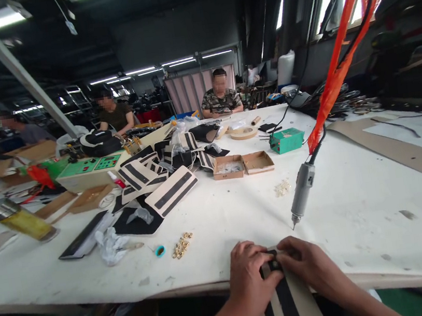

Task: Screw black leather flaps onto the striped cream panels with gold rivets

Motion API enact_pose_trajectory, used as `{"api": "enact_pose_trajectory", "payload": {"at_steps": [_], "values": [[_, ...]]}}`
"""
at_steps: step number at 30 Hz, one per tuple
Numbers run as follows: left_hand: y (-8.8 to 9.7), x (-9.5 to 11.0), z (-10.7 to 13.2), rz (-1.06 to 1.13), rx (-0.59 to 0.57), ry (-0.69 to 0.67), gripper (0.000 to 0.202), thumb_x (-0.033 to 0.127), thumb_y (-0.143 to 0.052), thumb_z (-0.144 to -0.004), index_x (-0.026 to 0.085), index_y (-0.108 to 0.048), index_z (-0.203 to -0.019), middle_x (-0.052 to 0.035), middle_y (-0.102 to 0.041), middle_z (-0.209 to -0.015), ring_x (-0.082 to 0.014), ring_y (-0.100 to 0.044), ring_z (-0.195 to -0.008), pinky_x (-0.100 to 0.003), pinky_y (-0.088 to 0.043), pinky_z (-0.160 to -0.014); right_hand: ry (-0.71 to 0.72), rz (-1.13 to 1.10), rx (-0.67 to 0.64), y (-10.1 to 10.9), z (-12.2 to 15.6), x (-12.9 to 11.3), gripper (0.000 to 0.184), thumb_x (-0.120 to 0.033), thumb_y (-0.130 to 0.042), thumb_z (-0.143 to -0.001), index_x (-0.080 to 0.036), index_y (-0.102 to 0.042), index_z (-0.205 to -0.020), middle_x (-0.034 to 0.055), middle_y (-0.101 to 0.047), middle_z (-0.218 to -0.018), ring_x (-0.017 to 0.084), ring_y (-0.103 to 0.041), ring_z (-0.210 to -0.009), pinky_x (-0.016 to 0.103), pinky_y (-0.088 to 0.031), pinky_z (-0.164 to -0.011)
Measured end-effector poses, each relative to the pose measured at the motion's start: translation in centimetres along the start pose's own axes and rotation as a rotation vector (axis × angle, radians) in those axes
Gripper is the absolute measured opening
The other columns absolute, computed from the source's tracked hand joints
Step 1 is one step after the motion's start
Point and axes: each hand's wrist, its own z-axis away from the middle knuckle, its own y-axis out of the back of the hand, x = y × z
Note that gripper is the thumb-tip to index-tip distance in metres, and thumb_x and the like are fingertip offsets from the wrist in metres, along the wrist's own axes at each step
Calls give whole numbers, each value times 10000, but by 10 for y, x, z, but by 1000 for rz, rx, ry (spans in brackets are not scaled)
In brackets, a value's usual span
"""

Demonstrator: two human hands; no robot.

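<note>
At the table's front edge lies a beige panel with black stripes (292,303), its near end reaching over the edge towards me. My left hand (251,278) is closed on the panel's far end, thumb and fingers around a black strip. My right hand (308,264) pinches the same end from the other side, close to a small round metal piece (275,264) on the strip. What lies under my right fingertips is hidden. An electric screwdriver (302,192) hangs tip down just beyond my hands.
Gold-coloured metal parts (182,245) and a small blue-rimmed cap (160,251) lie left of my hands. Striped panels (172,189) are piled farther back, near cardboard boxes (228,168). A green power box (287,140) stands behind the screwdriver. Co-workers sit beyond the table (219,219).
</note>
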Motion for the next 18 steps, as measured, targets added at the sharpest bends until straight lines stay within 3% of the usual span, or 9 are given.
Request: {"api": "enact_pose_trajectory", "payload": {"at_steps": [4, 7, 9, 11, 15, 18], "values": [[-1, 0, 0, -4, 36, -21, 423, 183, -1021, -638, 346, -820, -973, 29, -808, -1107, -281, -659, -1184, -603, -548, -1116, -65, -37, 393, 41, -1, 3, 669, -792, -708, -752, -173, -697, -1008, 53, -712, -929, 171, -629, -791, 291, -501, -743], [-2, -3, 0, -9, 52, -51, 402, 185, -1012, -647, 330, -821, -969, 6, -809, -1110, -294, -669, -1180, -618, -563, -1107, -66, -120, 620, 76, -18, -8, 907, -806, -782, -673, -174, -650, -1310, 110, -706, -1239, 237, -688, -1037, 345, -560, -903], [-2, -5, -1, -5, 55, -57, 396, 187, -1004, -657, 334, -816, -973, 11, -807, -1116, -293, -668, -1184, -629, -557, -1117, 13, -215, 632, 89, -38, -18, 1036, -777, -817, -669, -174, -559, -1471, 143, -645, -1389, 273, -653, -1226, 388, -550, -1043], [-1, -5, -1, -3, 41, -46, 395, 190, -994, -672, 346, -811, -984, 26, -806, -1127, -288, -662, -1195, -636, -538, -1134, 81, -299, 584, 93, -61, -27, 988, -746, -833, -691, -158, -579, -1442, 150, -654, -1366, 272, -646, -1243, 406, -541, -1086], [2, 0, -2, 4, -6, -28, 357, 236, -969, -724, 356, -803, -1017, 41, -798, -1149, -273, -636, -1232, -612, -501, -1156, 115, -571, 482, 85, -95, -34, 797, -658, -910, -655, -109, -656, -1174, 95, -716, -1038, 220, -724, -907, 380, -617, -880], [2, 2, -3, 7, -34, -42, 316, 309, -949, -765, 346, -800, -1041, 36, -791, -1172, -262, -616, -1249, -577, -492, -1150, 162, -703, 472, 81, -102, -37, 688, -574, -945, -636, -117, -629, -1042, 31, -670, -839, 190, -704, -701, 348, -626, -699]]}}
